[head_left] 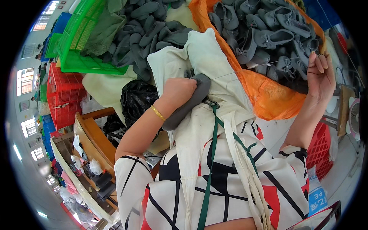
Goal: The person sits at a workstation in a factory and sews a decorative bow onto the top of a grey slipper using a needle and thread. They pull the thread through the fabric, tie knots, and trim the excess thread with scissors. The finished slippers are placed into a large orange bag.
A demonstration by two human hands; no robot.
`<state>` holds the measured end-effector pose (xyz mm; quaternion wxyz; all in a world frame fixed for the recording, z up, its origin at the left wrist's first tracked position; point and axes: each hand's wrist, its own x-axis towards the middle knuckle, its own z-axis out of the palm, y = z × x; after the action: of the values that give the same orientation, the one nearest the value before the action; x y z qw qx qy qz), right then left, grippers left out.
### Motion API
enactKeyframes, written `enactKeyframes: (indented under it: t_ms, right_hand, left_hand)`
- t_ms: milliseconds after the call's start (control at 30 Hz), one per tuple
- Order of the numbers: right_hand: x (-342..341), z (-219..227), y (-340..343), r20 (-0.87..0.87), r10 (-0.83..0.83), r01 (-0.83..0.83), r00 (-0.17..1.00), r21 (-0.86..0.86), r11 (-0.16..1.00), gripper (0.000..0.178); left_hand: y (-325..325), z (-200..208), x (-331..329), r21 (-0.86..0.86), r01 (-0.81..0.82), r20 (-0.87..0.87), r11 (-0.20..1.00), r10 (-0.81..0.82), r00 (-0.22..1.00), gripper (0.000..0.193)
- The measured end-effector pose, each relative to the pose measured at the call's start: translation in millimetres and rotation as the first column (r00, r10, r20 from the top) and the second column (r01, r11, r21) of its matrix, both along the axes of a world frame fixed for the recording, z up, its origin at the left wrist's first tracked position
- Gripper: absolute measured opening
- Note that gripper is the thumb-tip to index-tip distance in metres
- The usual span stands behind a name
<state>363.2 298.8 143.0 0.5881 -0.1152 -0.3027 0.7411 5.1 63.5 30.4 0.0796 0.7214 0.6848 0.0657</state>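
A grey cloth shoe [184, 110] lies across my lap on the cream apron [199, 132]. My left hand [178, 91] is closed around the shoe's upper part, fingers wrapped over its edge. From the shoe a thin light thread [249, 69] runs taut to the right and slightly upward. Its other end is at my right hand [321, 74], raised far out to the right with the fingertips pinched together. Whether a needle is also in that pinch is too small to make out.
An orange sack [268, 109] full of grey bow-trimmed shoes [273, 37] stands ahead right. Ahead left, more grey shoes [143, 38] pile beside a green crate [71, 63]. Left are a black plastic bag [138, 100], a red crate [63, 96] and a cluttered wooden table [92, 134]. A fan [354, 119] stands far right.
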Motion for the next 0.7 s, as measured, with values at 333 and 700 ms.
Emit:
enactKeyframes:
  t_ms: [333, 700]
  right_hand:
    - [11, 27, 25, 0.104, -0.229, 0.225, 0.968, 0.052, 0.973, 0.008]
    - [-27, -54, 23, 0.527, -0.406, 0.225, 0.747, 0.375, 0.900, 0.011]
  left_hand:
    - [-4, -7, 7, 0.240, 0.060, -0.005, 0.969, -0.060, 0.998, 0.008]
    - [-11, -14, 3, 0.065, -0.243, 0.378, 0.968, 0.201, 0.904, 0.013]
